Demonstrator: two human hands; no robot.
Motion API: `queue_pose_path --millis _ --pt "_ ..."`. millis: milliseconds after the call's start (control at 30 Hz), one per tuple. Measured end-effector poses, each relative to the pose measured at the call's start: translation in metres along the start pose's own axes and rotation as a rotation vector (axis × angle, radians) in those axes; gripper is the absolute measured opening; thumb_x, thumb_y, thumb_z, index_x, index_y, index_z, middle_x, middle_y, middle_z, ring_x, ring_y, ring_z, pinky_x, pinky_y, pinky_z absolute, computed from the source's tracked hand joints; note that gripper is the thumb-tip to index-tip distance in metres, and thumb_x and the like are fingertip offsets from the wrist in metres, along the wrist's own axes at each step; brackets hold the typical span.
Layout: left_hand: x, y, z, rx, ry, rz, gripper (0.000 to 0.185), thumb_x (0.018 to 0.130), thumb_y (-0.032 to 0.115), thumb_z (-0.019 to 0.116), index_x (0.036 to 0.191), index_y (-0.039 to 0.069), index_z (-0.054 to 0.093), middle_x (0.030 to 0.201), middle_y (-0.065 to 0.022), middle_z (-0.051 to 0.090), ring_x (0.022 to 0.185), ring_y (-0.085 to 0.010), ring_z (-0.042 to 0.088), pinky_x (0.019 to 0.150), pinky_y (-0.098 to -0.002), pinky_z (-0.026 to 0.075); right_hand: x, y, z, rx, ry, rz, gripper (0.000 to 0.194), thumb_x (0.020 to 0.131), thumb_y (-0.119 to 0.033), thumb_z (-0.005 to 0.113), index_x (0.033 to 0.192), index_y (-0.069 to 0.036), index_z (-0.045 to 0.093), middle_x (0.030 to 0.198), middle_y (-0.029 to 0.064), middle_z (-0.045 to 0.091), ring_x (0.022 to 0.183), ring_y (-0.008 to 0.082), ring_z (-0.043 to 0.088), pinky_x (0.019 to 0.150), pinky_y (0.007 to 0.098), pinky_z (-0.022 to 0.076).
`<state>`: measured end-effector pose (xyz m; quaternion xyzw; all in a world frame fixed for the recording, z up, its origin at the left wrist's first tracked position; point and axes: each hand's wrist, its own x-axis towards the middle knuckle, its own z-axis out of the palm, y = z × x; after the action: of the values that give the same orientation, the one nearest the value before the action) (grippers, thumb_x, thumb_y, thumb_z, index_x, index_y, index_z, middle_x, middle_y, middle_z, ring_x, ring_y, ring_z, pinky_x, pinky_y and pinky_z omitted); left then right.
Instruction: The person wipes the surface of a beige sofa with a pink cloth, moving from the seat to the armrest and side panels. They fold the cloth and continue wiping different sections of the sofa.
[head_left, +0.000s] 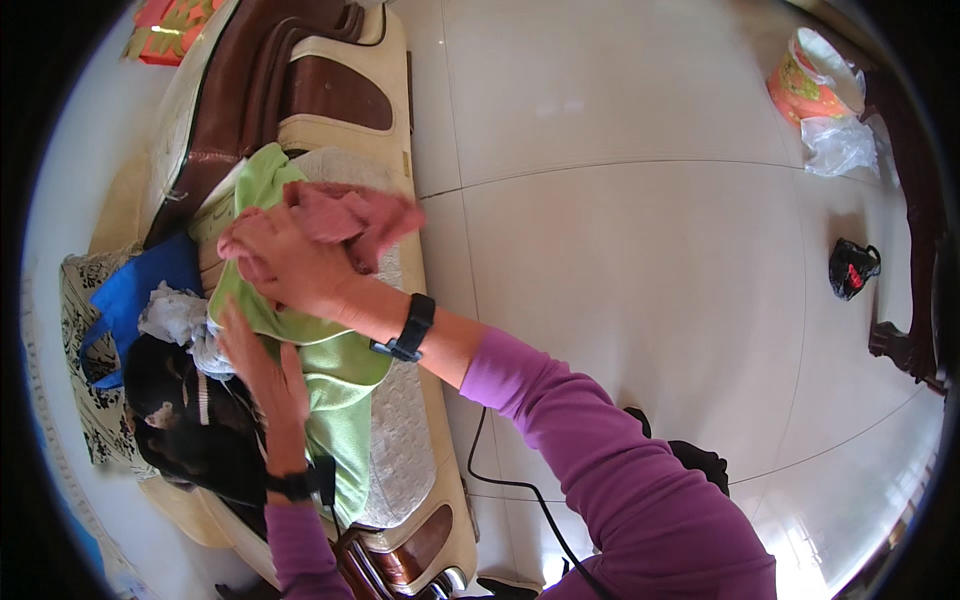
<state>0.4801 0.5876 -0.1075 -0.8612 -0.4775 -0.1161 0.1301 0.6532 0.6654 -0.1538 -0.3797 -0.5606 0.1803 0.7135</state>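
Observation:
My right hand (304, 262) grips a bunched dusty-red cloth (367, 217), whose loose end trails to the right above the sofa seat. A light green fleece-like cloth (337, 420) lies spread along the seat, beneath both hands. Slightly blurred, my left hand (270, 375) is over the left side of the green cloth with thumb and fingers apart and nothing seen in it. Close by its fingertips lies a crumpled grey-white cloth (176, 313). Dark garments (187, 420) are heaped to the left of that hand.
The sofa (341, 90) is brown and cream, with a quilted pale seat cover (401, 450). A blue bag (146, 277) rests by a patterned cushion (97, 420). A black cable (517, 484) crosses the tiled floor. Farther right are an orange bucket (799, 90) and a black plastic bag (851, 266).

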Motion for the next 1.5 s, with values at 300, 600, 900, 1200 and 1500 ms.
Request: queue_pose_path --millis 300,600,900,1200,1500 --pt "0.034 0.0 0.028 0.033 -0.071 0.001 0.066 0.102 0.045 0.046 0.153 0.002 0.045 0.161 -0.0212 0.037 0.148 -0.0397 0.034 0.121 -0.0559 0.019 -0.144 0.162 -0.064 0.116 0.213 0.688 0.061 0.093 0.001 0.058 0.15 -0.002 0.037 0.122 0.0104 0.058 0.115 0.0225 0.056 0.093 0.0341 0.0497" --pt "0.04 0.003 0.032 -0.018 -0.04 0.058 0.071 0.105 0.048 0.039 0.151 -0.006 0.044 0.158 -0.028 0.038 0.144 -0.0455 0.039 0.118 -0.0531 0.026 -0.115 0.222 -0.005 0.099 0.263 0.542 0.061 0.096 -0.002 0.06 0.153 -0.002 0.037 0.136 0.0152 0.052 0.126 0.0213 0.054 0.099 0.0329 0.0489" --pt "0.042 0.005 0.032 0.009 -0.043 0.059 0.068 0.106 0.046 0.039 0.152 -0.004 0.044 0.158 -0.0269 0.039 0.143 -0.0446 0.04 0.118 -0.053 0.026 -0.231 0.141 0.015 0.385 0.346 0.658 0.037 0.105 -0.015 0.054 0.14 -0.004 0.053 0.132 0.013 0.056 0.111 0.0189 0.056 0.092 0.0321 0.0475" --pt "0.04 0.003 0.033 0.02 -0.061 0.047 0.071 0.106 0.05 0.036 0.153 -0.004 0.041 0.159 -0.0277 0.037 0.144 -0.0456 0.037 0.119 -0.0536 0.024 -0.204 0.158 -0.013 0.139 0.164 0.726 0.042 0.1 -0.008 0.054 0.142 -0.006 0.05 0.141 0.0146 0.053 0.125 0.0232 0.054 0.1 0.0325 0.0458" --pt "0.041 0.005 0.033 0.022 -0.066 0.038 0.074 0.106 0.052 0.035 0.153 -0.005 0.04 0.159 -0.0289 0.037 0.144 -0.0463 0.038 0.119 -0.0545 0.025 -0.176 0.204 0.003 1.19 0.434 0.458 0.03 0.094 -0.008 0.059 0.122 0.003 0.057 0.1 -0.0008 0.048 0.088 0.0098 0.048 0.073 0.023 0.0434"
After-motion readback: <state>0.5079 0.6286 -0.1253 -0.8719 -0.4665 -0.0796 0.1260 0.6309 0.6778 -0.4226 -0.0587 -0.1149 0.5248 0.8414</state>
